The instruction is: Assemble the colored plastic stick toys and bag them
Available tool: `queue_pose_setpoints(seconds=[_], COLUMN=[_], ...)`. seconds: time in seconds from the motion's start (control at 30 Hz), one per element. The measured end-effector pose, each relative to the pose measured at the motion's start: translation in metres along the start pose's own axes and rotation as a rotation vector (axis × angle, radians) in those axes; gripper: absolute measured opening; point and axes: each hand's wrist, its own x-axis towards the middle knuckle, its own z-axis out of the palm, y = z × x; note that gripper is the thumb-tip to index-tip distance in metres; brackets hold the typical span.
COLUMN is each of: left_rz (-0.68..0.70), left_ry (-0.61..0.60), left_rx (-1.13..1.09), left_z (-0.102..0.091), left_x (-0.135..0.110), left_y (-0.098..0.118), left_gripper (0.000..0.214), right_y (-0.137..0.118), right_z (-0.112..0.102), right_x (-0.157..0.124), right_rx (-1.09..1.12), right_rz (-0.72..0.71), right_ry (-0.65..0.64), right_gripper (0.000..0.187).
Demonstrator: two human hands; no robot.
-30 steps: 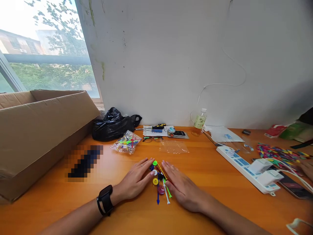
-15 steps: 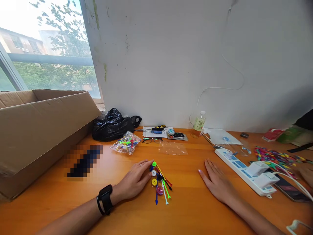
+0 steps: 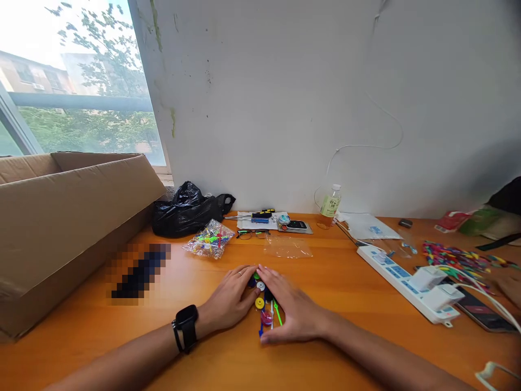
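A small pile of coloured plastic arrows and round discs lies on the table between my hands. A yellow disc (image 3: 259, 303), a white disc (image 3: 260, 286) and a pink disc (image 3: 266, 318) show, along with a green arrow (image 3: 278, 313) and a blue arrow tip (image 3: 261, 332). From the left, my left hand (image 3: 233, 298) rests at the pile's edge, fingers stretched and thumb near the white disc. My right hand (image 3: 293, 308) arches over the right side, thumb spread away from its fingers, hiding some arrows. The two hands' fingertips meet at the far end.
Behind lie a clear bag of similar pieces (image 3: 209, 239), eyeglasses (image 3: 253, 234) and a flat clear bag (image 3: 288, 247). A large cardboard box (image 3: 77, 217) stands left. To the right are a power strip (image 3: 396, 277), a bottle (image 3: 330, 203) and a colourful heap (image 3: 451, 258).
My right hand has swept left from the bare table to the pile, now covering its right side. My left hand stays beside the pieces, which have shifted slightly.
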Motion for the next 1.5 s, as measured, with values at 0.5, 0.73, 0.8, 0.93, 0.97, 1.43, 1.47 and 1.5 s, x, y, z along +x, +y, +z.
queue_pose_setpoints(seconds=[0.5,0.73,0.8,0.93,0.97,1.43,1.47,1.5], left_rz=[-0.184,-0.186,-0.180,-0.170,-0.166,-0.053,-0.065,-0.083], left_ry=[0.184,0.104,0.093,0.101,0.109,0.044,0.047,0.051], left_rx=[-0.237,-0.245,-0.223,-0.202,-0.186,0.023,0.026,0.026], left_z=[0.002,-0.003,-0.003,-0.004,-0.004,-0.003,-0.003,-0.003], left_x=[0.019,0.019,0.019,0.019,0.019,0.016,0.016,0.016], left_y=[-0.021,-0.019,-0.018,-0.023,-0.025,-0.023,-0.022,-0.022], left_gripper=[0.027,0.027,0.028,0.028,0.028,0.020,0.021,0.022], right_y=[-0.003,-0.001,0.003,0.008,0.008,0.009,0.010,0.011], right_z=[0.006,0.010,0.011,0.013,0.013,0.010,0.010,0.011], right_x=[0.018,0.017,0.017,0.018,0.018,0.023,0.024,0.024], right_rx=[0.210,0.198,0.218,0.249,0.256,0.501,0.518,0.516], right_rz=[0.064,0.037,0.026,0.026,0.029,0.164,0.163,0.161], right_ry=[0.283,0.311,0.311,0.322,0.321,0.402,0.405,0.413], right_gripper=[0.028,0.035,0.040,0.041,0.040,0.022,0.022,0.022])
